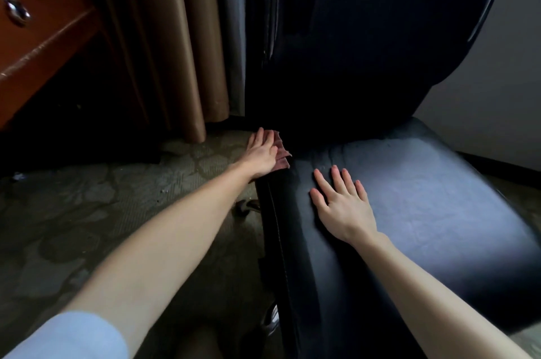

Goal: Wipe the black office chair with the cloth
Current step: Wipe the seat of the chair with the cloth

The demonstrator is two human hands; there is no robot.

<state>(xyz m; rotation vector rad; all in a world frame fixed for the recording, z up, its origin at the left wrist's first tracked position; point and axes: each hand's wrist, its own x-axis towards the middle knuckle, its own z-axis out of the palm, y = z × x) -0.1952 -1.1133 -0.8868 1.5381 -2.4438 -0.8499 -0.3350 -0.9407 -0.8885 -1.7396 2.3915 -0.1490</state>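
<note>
The black office chair (424, 197) fills the right half of the view, its glossy seat in front of me and its tall backrest (351, 36) rising behind. My left hand (262, 154) presses a pinkish cloth (282, 151) flat against the seat's left rear side, near where seat and backrest meet. Most of the cloth is hidden under the palm. My right hand (342, 203) lies flat on the seat top, fingers spread, holding nothing.
Brown curtains (175, 51) hang left of the backrest down to the patterned carpet (102, 212). A reddish wooden desk with a metal drawer pull (17, 12) stands at the far left. A chair caster (246, 208) shows under the seat. A pale wall (497, 80) is on the right.
</note>
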